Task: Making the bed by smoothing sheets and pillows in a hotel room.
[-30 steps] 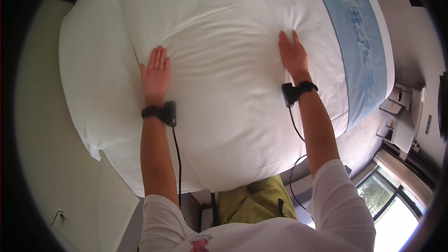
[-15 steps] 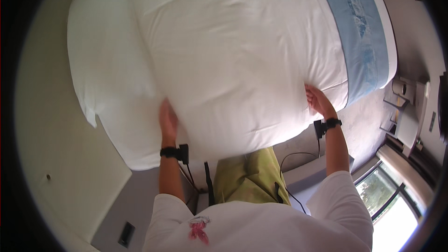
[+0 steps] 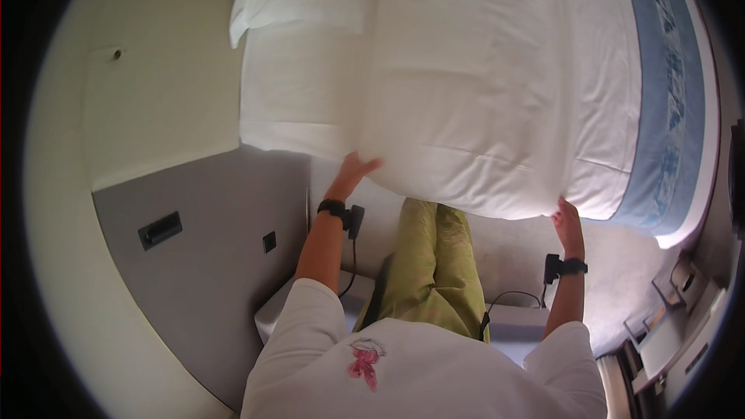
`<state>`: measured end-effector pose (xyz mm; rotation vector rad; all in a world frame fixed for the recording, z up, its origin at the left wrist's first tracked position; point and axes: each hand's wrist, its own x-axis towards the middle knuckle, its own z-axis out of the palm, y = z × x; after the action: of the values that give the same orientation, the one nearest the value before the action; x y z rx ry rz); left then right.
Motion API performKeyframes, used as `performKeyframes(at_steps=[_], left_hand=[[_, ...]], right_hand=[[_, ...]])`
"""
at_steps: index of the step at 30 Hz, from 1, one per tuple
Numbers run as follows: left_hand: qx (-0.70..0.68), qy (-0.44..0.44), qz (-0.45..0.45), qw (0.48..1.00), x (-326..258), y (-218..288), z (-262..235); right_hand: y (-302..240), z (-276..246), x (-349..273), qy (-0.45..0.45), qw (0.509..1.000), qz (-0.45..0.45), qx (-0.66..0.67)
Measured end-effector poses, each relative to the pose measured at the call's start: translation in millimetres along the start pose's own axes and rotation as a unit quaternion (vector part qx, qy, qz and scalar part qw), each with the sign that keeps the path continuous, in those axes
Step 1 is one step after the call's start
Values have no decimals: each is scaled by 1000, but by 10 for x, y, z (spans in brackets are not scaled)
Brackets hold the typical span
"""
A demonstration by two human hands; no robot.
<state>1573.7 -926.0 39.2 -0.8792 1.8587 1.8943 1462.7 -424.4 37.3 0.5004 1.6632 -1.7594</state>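
Head view puts the broad white fabric duvet [image 3: 466, 101] just ahead of me, its near edge running left to right between my left hand [image 3: 353, 175], thumb spread wide, and right hand [image 3: 569, 226], whose grip's closure I cannot tell.

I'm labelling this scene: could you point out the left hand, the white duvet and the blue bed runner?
Left hand [image 3: 355, 172]: head view, middle of the hand.
White duvet [image 3: 466, 93]: head view, upper surface.
Blue bed runner [image 3: 672, 101]: head view, middle of the strip.
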Motion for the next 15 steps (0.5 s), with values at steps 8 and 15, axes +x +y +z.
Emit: performKeyframes(at_steps=[8, 15], left_hand=[[0, 71, 2, 997, 97, -308, 157], [-108, 84, -135, 981, -361, -943, -682]], right_hand=[[376, -400, 341, 12, 997, 53, 48], [380, 76, 158, 49, 994, 31, 95]])
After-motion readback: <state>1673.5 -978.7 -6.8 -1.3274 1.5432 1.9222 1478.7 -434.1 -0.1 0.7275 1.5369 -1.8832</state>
